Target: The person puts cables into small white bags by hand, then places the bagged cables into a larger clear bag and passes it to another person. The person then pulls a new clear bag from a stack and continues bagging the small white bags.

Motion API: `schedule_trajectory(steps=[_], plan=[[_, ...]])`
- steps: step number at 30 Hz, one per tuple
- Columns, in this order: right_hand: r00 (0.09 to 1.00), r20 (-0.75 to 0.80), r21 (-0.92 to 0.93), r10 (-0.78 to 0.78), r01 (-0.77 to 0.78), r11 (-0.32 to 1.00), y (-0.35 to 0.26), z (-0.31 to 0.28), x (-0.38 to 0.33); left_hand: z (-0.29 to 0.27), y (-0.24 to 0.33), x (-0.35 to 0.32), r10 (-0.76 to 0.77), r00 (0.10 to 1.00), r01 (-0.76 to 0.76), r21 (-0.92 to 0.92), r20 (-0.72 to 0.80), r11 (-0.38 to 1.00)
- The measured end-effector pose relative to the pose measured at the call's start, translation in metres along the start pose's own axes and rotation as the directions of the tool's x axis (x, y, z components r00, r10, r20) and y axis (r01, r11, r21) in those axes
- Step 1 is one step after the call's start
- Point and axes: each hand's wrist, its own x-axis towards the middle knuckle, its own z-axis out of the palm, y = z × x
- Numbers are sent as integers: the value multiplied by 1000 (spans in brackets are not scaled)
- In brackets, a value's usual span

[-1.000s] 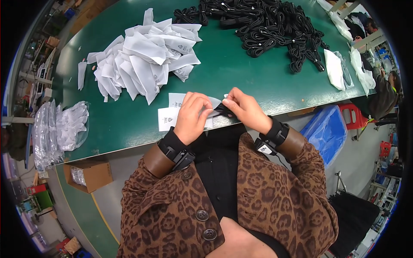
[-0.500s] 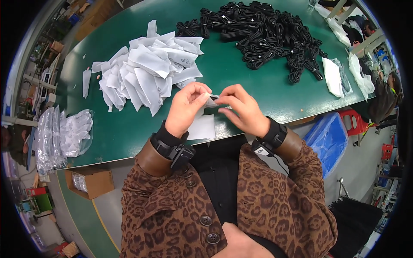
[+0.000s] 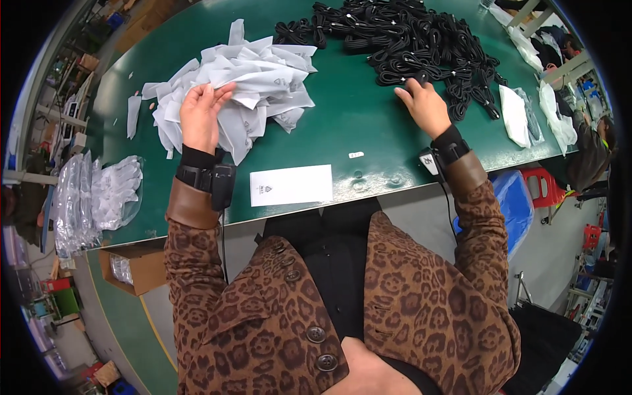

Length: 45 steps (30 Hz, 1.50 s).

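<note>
At the left of the green table, my left hand [image 3: 201, 117] pinches the near corner of a white pouch [image 3: 253, 80] on top of a heap of similar pouches. My right hand [image 3: 428, 108] reaches to the near edge of a pile of coiled black cables [image 3: 421, 46]. Its thumb and forefinger are apart, and its fingertips touch or nearly touch a coil, partly hidden among the cables. One flat white pouch [image 3: 293, 185] with small dark printing lies by the table's front edge, between my forearms.
A small white label strip [image 3: 356, 155] lies on the green table [image 3: 368, 118]. Clear plastic bags [image 3: 99, 197] sit at its left end, white packets [image 3: 515, 117] at its right. Below are an open cardboard box [image 3: 141, 266], a blue-lined bin [image 3: 517, 210] and a red stool [image 3: 541, 191].
My hands have parted from the small white pouch they worked together in front of me. The left moved to the pouch heap, the right to the cables. The flat pouch is now uncovered.
</note>
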Motion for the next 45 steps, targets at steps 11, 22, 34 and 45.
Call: schedule_trajectory(steps=[11, 22, 34, 45], plan=[[995, 26, 519, 96, -96, 849, 4, 8, -59, 61, -8, -89, 272, 892, -451, 675, 361, 583], [967, -122, 687, -224, 245, 684, -83, -35, -104, 81, -64, -160, 37, 827, -493, 693, 561, 527], [749, -65, 417, -659, 621, 664, -89, -44, -118, 82, -59, -160, -136, 950, -82, 644, 281, 761], [897, 204, 835, -392, 49, 548, -100, -32, -107, 99, -37, -146, 179, 778, -568, 552, 602, 611]])
